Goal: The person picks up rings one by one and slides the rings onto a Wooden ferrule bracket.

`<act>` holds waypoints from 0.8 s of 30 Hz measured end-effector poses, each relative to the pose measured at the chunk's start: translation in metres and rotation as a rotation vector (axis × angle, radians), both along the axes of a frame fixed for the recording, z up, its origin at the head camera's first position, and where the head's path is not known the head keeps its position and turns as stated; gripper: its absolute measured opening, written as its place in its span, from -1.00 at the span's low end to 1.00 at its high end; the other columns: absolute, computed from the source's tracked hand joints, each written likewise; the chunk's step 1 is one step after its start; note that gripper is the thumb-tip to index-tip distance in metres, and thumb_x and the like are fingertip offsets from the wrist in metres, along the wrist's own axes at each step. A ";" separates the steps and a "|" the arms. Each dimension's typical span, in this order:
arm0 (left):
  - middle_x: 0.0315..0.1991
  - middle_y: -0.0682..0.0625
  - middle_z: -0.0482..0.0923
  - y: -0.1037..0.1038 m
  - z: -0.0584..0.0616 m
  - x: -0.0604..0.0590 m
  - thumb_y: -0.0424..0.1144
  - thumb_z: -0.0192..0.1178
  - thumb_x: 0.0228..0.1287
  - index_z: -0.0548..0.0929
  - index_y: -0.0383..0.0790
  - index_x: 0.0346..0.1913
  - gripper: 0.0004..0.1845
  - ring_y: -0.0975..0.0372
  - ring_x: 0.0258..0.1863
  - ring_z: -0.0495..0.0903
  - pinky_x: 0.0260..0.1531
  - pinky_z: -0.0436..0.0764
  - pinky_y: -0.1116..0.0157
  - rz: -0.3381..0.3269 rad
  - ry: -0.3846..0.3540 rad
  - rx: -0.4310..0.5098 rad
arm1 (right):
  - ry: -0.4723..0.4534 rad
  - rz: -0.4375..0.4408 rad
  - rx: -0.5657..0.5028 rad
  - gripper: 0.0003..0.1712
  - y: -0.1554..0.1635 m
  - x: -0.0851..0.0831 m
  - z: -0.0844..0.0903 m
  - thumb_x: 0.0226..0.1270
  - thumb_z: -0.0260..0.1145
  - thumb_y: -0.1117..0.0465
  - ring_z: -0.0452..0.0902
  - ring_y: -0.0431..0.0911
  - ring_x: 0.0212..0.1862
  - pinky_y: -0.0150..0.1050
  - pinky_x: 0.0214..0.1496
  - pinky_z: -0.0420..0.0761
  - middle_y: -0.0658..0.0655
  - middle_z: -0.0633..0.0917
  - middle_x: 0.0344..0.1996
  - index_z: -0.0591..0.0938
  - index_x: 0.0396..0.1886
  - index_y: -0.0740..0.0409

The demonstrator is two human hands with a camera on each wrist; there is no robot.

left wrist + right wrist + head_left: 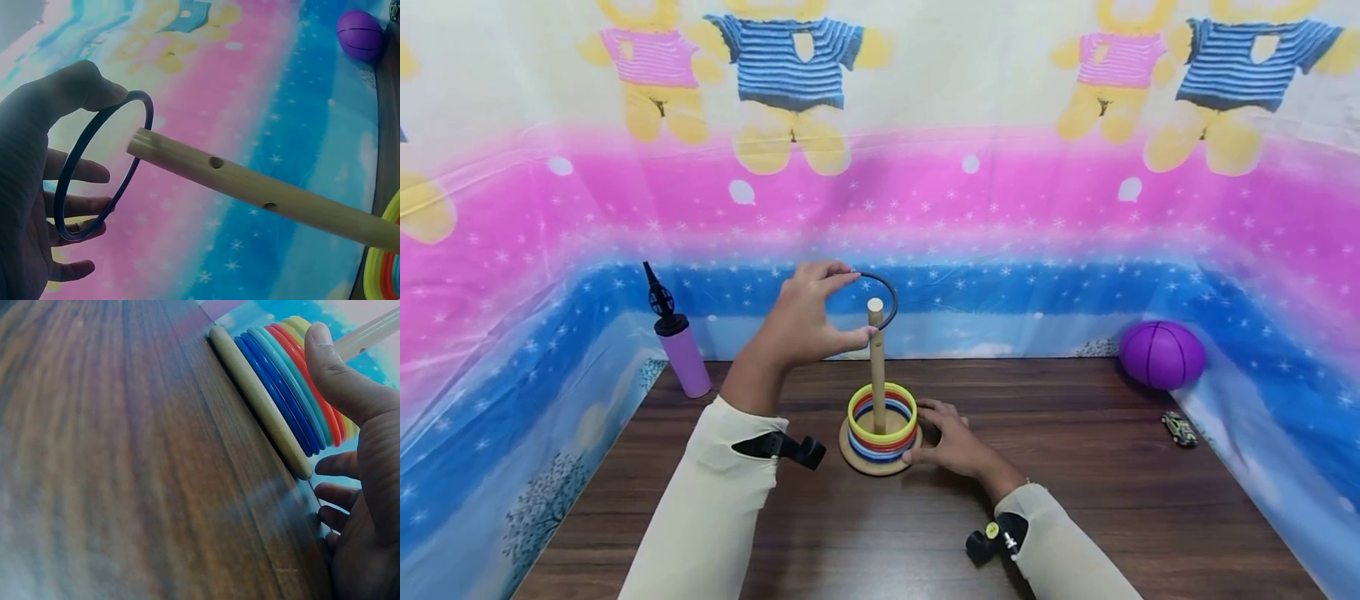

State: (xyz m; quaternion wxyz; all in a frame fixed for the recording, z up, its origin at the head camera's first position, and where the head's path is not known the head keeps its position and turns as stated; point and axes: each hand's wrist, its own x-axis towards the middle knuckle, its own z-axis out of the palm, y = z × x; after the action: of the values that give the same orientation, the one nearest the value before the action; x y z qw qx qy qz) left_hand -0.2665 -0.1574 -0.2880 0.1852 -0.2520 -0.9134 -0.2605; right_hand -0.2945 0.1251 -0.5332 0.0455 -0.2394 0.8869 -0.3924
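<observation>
A wooden peg (pixel 877 375) rises from a round wooden base (pixel 880 469) on the table. Around its foot sits a stack of rings (pixel 887 445), yellow on top, then red, light blue and dark blue. My left hand (pixel 805 315) holds a dark ring (pixel 149 111) between thumb and fingers, tilted at the peg's top; the peg tip overlaps its opening in the left wrist view. Low on the right of the stack is my right hand (pixel 958 446). Its thumb (pixel 331 372) lies across the upper rings in the right wrist view, with the other fingers spread loosely below.
A purple hand pump (pixel 685 358) stands at the table's back left corner. At the back right lie a purple ball (pixel 1162 356) and a small toy car (pixel 1179 429). A printed cloth (pixel 925 200) hangs behind the dark wood table (pixel 820 533) and along its sides.
</observation>
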 end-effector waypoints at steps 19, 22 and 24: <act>0.54 -0.27 0.49 0.011 -0.054 -0.011 0.17 0.60 0.14 0.59 -0.36 0.50 -0.03 -0.19 0.57 0.37 0.51 0.37 -0.40 -0.029 -0.024 0.024 | 0.014 -0.011 0.005 -0.04 -0.001 0.001 0.000 0.30 0.67 -0.15 0.11 0.33 0.71 0.59 0.59 0.01 0.27 0.37 0.67 0.55 0.60 0.10; 0.54 -0.31 0.49 0.010 -0.065 -0.012 0.15 0.60 0.15 0.57 -0.38 0.51 -0.02 -0.23 0.55 0.39 0.46 0.43 -0.41 -0.036 -0.027 0.020 | 0.016 -0.011 0.010 -0.04 -0.001 0.001 0.000 0.30 0.66 -0.16 0.12 0.32 0.70 0.55 0.58 0.05 0.26 0.37 0.67 0.55 0.60 0.09; 0.55 -0.33 0.47 0.010 -0.073 -0.013 0.14 0.60 0.16 0.55 -0.40 0.53 -0.01 -0.24 0.55 0.39 0.45 0.46 -0.40 -0.042 -0.036 0.024 | 0.012 -0.006 0.007 -0.05 -0.001 0.002 0.001 0.32 0.65 -0.15 0.13 0.31 0.70 0.52 0.58 0.08 0.26 0.37 0.66 0.54 0.60 0.09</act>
State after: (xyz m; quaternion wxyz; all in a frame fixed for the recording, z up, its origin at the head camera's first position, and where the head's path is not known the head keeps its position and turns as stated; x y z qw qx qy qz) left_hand -0.2790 -0.1477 -0.3606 0.1661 -0.2639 -0.9080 -0.2797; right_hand -0.2927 0.1239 -0.5325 0.0396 -0.2389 0.8892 -0.3881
